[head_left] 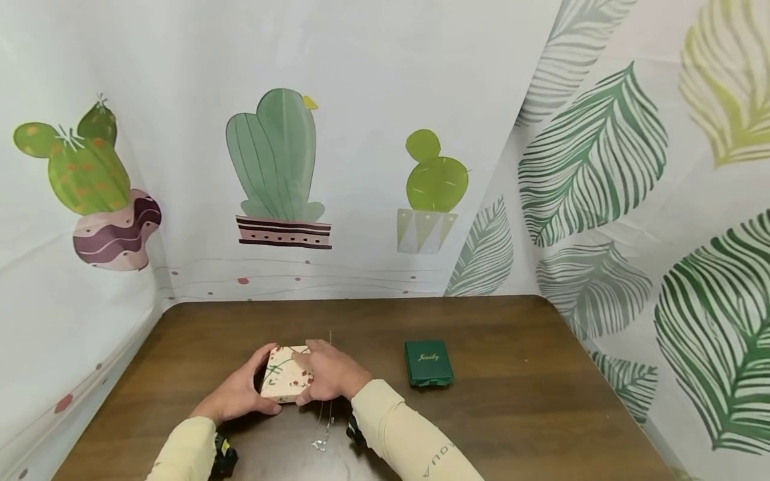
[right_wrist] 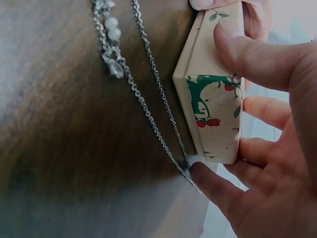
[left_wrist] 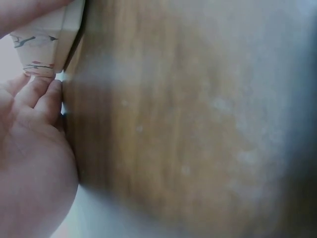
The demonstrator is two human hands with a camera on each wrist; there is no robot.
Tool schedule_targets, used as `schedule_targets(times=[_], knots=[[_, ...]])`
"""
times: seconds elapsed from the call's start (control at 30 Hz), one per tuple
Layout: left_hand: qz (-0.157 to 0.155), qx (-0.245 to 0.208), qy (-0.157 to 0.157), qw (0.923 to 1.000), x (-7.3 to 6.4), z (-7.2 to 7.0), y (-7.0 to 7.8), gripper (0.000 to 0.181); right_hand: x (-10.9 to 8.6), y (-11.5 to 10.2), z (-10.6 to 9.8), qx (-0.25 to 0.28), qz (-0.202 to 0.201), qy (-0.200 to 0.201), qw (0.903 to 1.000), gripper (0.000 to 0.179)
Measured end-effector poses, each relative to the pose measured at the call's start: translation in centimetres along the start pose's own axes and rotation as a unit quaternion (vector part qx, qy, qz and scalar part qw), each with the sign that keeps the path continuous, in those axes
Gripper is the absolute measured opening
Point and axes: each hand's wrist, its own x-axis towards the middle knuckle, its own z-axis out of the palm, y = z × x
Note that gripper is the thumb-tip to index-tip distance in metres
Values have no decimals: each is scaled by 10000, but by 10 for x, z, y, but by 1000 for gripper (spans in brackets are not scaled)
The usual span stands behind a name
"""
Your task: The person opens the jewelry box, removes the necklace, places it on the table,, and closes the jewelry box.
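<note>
A cream box (head_left: pixel 281 375) with a red flower and green stem print sits on the wooden table between both hands. My left hand (head_left: pixel 242 393) holds its left side, thumb at the near edge and fingers at the far side. From the right, my right hand (head_left: pixel 332 371) grips the same box; in the right wrist view the thumb (right_wrist: pixel 270 62) presses one side wall and the fingers touch others. A silver chain necklace (right_wrist: pixel 152 124) with pale beads lies on the table beside the box, partly beneath the right hand in the head view. The index fingertip is close to its chain.
A dark green box (head_left: pixel 428 364) lettered "Jewelry", with a ribbon on its near side, lies to the right on the brown table (head_left: pixel 529 401). A white curtain (head_left: pixel 361 133) printed with cacti and leaves hangs behind and beside the table.
</note>
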Motion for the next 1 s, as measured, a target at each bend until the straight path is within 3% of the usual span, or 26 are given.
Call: schedule_targets(times=[0.33,0.67,0.83,1.0], knots=[[78,319,-59,9994,-5,3,4,138,-2,0,1,43,-50,-7,10000,91],[120,164,-87,9998,-12,2,14,133,0,8,7,826,-264,179,9961,90],[153,652,195,9976,-18,2,14,111,-2,12,8,912,-461,131,9947,93],[399,1152,805,9893,-22,8,16,91,-3,13,8,606,-608,272,9959,94]])
